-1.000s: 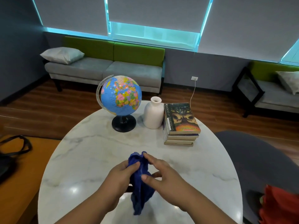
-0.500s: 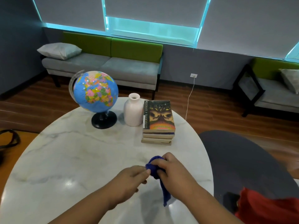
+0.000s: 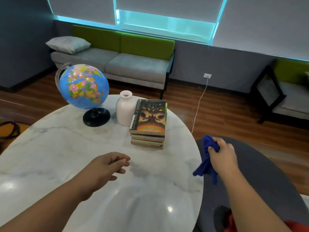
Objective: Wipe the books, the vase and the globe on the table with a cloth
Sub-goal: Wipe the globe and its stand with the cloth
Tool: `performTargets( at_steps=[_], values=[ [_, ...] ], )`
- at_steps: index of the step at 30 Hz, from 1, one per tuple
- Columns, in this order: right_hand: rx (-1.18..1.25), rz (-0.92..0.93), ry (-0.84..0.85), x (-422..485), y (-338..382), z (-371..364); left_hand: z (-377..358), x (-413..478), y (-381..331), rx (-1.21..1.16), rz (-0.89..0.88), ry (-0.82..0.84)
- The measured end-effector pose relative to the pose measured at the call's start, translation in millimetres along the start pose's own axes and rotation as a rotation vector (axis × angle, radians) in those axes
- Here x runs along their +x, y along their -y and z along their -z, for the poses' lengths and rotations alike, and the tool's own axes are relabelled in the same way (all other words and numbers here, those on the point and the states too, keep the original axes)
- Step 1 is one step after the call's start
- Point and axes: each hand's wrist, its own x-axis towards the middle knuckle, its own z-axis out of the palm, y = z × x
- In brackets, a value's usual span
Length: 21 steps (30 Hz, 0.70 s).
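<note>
1. Gripped the blue cloth (image 3: 206, 164) in the right hand (image 3: 223, 154), with fingers curled round its bunched upper part and the loose end hanging below.
2. Held that hand and cloth just beyond the right edge of the tabletop (image 3: 66, 156), clear of the marble and of all 3 items.
3. Held the left hand (image 3: 108, 166) over the near middle of the tabletop, with fingers relaxed and loosely bent, grasping nothing.
4. Located the globe (image 3: 82, 86) at the far left on its black base, the white vase (image 3: 125, 109) upright just beside it, and the books (image 3: 149, 121) stacked flat at the right of the vase. Could not tell whether stack and vase touched.
5. Saw no contact between cloth and globe, vase or books, and no visible mark of wiping on any of them.
6. Judged progress as the opening stage: cloth in hand, 0 of 3 items shown wiped.
7. Judged as left: wiping the books, the vase and the globe, with the books nearest the cloth.
</note>
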Motion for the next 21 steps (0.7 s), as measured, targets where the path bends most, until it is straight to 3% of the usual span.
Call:
performTargets(
  at_steps=[6, 11, 18, 21],
  values=[
    [-0.240, -0.284, 0.206, 23, -70, -27, -1, 4, -1, 0.034, 0.027, -0.041],
    [-0.349, -0.312, 0.410, 29, -101, -41, -3, 10, -1, 0.045, 0.063, -0.061],
    [-0.363, -0.282, 0.417, 28, -133, -49, -8, 14, 0, 0.049, 0.093, -0.059],
    [-0.519, -0.216, 0.365, 20, -131, -51, -8, 14, 1, 0.049, 0.099, -0.067]
  ],
)
